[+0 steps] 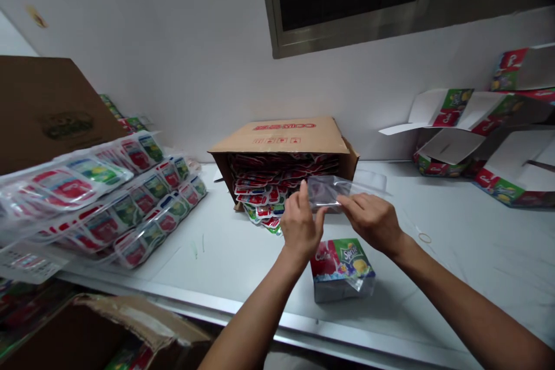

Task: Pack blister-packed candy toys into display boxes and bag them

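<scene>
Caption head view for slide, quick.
Left hand and right hand hold a clear plastic bag near a red-and-green cardboard box on a white table.

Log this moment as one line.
left hand: holding clear bag; right hand: holding same bag; below hands: Cola/Sprite box on table; behind: open carton of sachets

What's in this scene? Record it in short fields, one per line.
Right hand: pinches a clear thin plastic bag
Left hand: at the bag's left end, grip unclear
Below hands: red-and-green printed cardboard box
Behind: brown cardboard carton open at the front, with flat red-and-green packets inside
Left: stacked clear plastic sleeves of printed packets
Right: open printed cardboard boxes with white insides
Surface: white table
</scene>
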Tool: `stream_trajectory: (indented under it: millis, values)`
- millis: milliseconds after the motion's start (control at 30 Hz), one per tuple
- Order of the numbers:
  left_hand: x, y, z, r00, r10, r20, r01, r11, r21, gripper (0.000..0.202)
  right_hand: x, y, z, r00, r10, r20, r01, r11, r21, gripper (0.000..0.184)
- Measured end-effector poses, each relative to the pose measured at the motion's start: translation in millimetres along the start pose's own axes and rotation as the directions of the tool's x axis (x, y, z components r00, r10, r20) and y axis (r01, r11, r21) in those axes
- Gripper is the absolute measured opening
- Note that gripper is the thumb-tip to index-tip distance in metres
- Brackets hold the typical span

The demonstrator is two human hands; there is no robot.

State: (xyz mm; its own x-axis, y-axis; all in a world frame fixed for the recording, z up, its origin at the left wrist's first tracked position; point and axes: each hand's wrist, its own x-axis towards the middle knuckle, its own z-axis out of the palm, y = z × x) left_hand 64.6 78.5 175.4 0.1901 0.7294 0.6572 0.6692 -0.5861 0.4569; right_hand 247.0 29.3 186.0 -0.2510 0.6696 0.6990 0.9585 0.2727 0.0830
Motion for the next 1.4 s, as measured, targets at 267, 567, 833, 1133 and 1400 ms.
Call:
stream_trajectory:
  millis: [267,567,833,1133,1400]
  values:
    - [36,-29,24.1,0.992,-0.128,-0.018,0.12,0.967,-0.225,0.039,-5,36,28,0.997,0.074,0.017,-0.073,0.996,-0.057,0.027]
    - [-22,-63,44.4,0.994,0.025,0.109,0.015,0.937,-0.35,0.04,-66,21,77,0.944,0.324,-0.064,-0.297,0.918,0.264,0.013]
    - [-95,-67,11.0,0.957,0.291,-0.02,-0.277,0.886,-0.372,0.065,-129,0,37,0.967,0.17,-0.189,-0.084,0.915,0.394,0.023]
    - [-132,-65,0.9,0.896,0.437,0.078,-0.392,0.861,-0.324,0.077,-174,-7,20,0.988,0.018,-0.155,0.016,0.976,0.216,0.034]
    - [-141,-54,-4.2,0.89,0.355,0.286,-0.228,0.89,-0.394,0.092,-178,-6,30,0.99,0.086,-0.113,-0.059,0.973,0.223,0.027]
